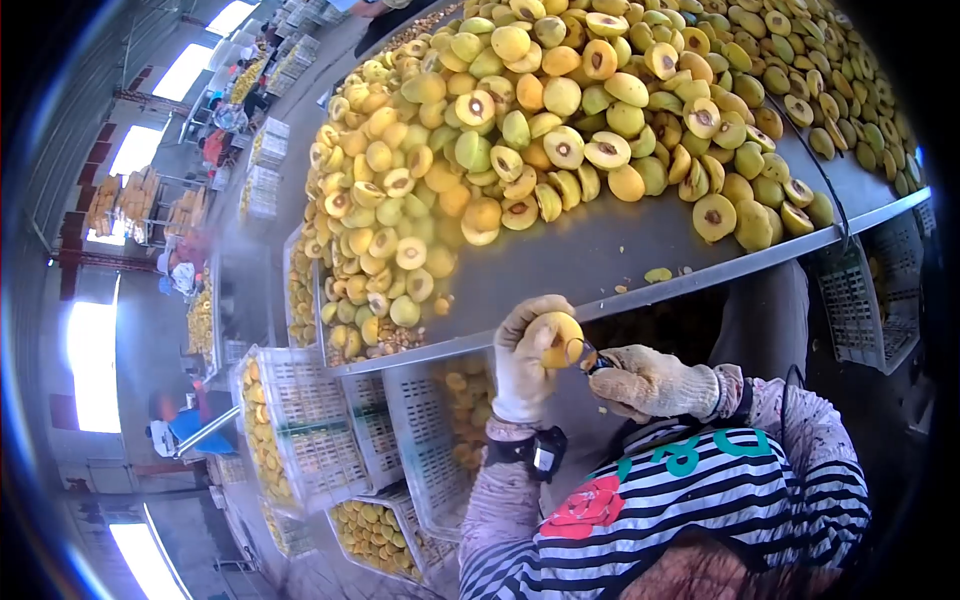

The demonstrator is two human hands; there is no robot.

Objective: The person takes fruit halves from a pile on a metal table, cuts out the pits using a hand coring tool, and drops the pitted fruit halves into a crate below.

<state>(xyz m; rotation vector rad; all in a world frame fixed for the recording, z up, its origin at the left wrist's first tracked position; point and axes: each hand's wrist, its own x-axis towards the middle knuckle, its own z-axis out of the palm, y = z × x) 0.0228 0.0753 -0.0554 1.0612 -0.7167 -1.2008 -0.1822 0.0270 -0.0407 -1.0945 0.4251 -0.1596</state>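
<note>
In the head view, my left hand (527,352), in a pale knitted glove, grips a yellow peach half (560,338) just past the table's front edge. Gloved as well, my right hand (650,382) is closed around a small pitting tool (594,360) with a dark handle. The tool's curved metal end touches the side of the peach; how deep it sits I cannot tell. Beyond my hands, a large heap of halved peaches (565,150), many with brown pits or hollows showing, covers much of the metal table (560,270).
Fruit scraps (657,275) lie near the table's edge. White plastic crates (310,430) with peaches stand at the left below the table; another crate (862,300) is on the right. A dark cord (825,180) hangs over the table. People and more crates are across the hall.
</note>
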